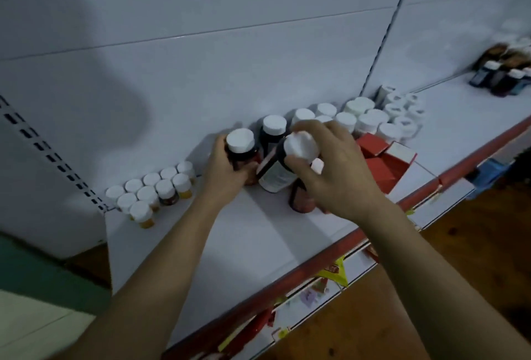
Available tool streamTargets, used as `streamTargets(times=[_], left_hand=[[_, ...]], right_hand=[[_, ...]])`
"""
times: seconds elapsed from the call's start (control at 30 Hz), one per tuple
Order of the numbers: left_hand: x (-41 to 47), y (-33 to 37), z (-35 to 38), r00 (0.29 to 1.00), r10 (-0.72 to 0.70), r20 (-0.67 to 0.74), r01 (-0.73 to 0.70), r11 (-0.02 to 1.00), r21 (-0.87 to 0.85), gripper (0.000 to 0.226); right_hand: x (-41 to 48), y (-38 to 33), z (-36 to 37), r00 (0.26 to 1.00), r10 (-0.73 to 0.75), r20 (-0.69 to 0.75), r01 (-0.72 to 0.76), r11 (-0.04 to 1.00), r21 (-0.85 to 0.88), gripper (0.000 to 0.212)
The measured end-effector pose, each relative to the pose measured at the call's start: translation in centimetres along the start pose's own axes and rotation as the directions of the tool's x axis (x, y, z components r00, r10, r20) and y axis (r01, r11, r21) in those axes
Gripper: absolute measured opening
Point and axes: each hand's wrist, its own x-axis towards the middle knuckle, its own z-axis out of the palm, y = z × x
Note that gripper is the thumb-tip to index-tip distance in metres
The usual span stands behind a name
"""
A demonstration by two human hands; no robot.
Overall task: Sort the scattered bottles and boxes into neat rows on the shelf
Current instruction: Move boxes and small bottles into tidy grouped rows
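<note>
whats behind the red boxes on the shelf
White-capped bottles stand in rows behind the red boxes, reaching the back wall. The boxes cover the nearest ones' bodies; labels cannot be seen.

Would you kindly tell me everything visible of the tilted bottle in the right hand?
The tilted bottle is dark, seemingly plastic, with a white cap and a pale label too blurred to read. It leans, cap toward the camera, base down near the shelf. The right hand grips it round the cap. It sits close beside the upright bottle that the left hand holds.
</note>
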Motion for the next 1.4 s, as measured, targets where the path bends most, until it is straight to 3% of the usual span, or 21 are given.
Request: streamTargets(times=[0.07,0.13,0.2,0.27,0.33,0.43,0.5,0.57,0.67,0.73,0.9,0.97,1.1,1.23,1.4], left_hand=[[-2.2,1.3,-0.6,0.983,0.041,-0.179,-0.048,0.998,-0.034,0.075],[-5.2,3.5,-0.2,0.948,0.103,-0.3,-0.129,0.99,-0.066,0.07],[-8.6,6.1,1.7,0.913,0.21,-0.349,-0.251,0.965,-0.075,0.059],[-11.3,8.2,4.8,0.9,0.271,-0.341,-0.336,0.93,-0.148,0.053],[-12.9,9.6,9.1,0.912,0.26,-0.317,-0.355,0.888,-0.292,0.053],[-13.3,11.3,16.6,0.937,0.265,-0.227,-0.339,0.848,-0.408,0.057],[-12.7,12.5,22.1,0.954,0.275,-0.119,-0.299,0.844,-0.445,0.058],[-11.6,13.4,27.7,0.957,0.289,-0.001,-0.252,0.832,-0.494,0.058],[-9.3,14.4,35.3,0.949,0.284,0.138,-0.166,0.821,-0.547,0.06],[-7.7,14.9,40.2,0.926,0.293,0.237,-0.113,0.815,-0.568,0.058],[-2.4,15.7,53.2,0.853,0.315,0.416,-0.007,0.803,-0.595,0.059],[0.3,16.3,59.0,0.839,0.311,0.446,0.031,0.792,-0.61,0.062],[7.2,19.5,70.5,0.821,0.338,0.46,0.03,0.779,-0.626,0.059],[14.9,23.9,80.3,0.813,0.347,0.468,0.05,0.759,-0.65,0.061],[22.6,27.9,91.1,0.792,0.371,0.485,0.042,0.759,-0.65,0.065]], right_hand=[[-1.0,1.6,-1.9,0.986,0.108,-0.124,-0.057,0.932,0.359,0.042],[-2.0,3.7,-4.1,0.941,0.307,-0.144,-0.116,0.69,0.715,0.047],[-3.5,6.7,-6.2,0.91,0.408,-0.073,-0.104,0.396,0.912,0.05],[-5.4,10.0,-7.9,0.89,0.455,0.036,-0.109,0.134,0.985,0.037],[-7.9,13.4,-9.1,0.848,0.491,0.199,-0.195,-0.06,0.979,0.036],[-11.3,18.9,-11.6,0.772,0.497,0.396,-0.344,-0.197,0.918,0.05],[-13.0,22.7,-14.2,0.736,0.539,0.41,-0.359,-0.202,0.911,0.059],[-14.4,26.8,-17.1,0.711,0.619,0.333,-0.303,-0.157,0.94,0.065],[-16.3,33.2,-21.1,0.644,0.747,0.165,-0.207,-0.038,0.978,0.047],[-17.5,37.2,-23.4,0.556,0.826,0.091,-0.181,0.013,0.983,0.052],[-19.1,47.8,-27.8,0.411,0.905,-0.11,-0.153,0.187,0.97,0.03],[-18.6,52.5,-29.5,0.355,0.921,-0.159,-0.168,0.23,0.959,0.025],[-15.0,61.7,-34.4,0.258,0.932,-0.255,-0.241,0.317,0.917,0.037],[-10.0,70.5,-40.7,0.2,0.916,-0.347,-0.216,0.387,0.897,0.032],[-5.6,81.0,-45.4,0.105,0.932,-0.347,-0.17,0.361,0.917,0.045]])
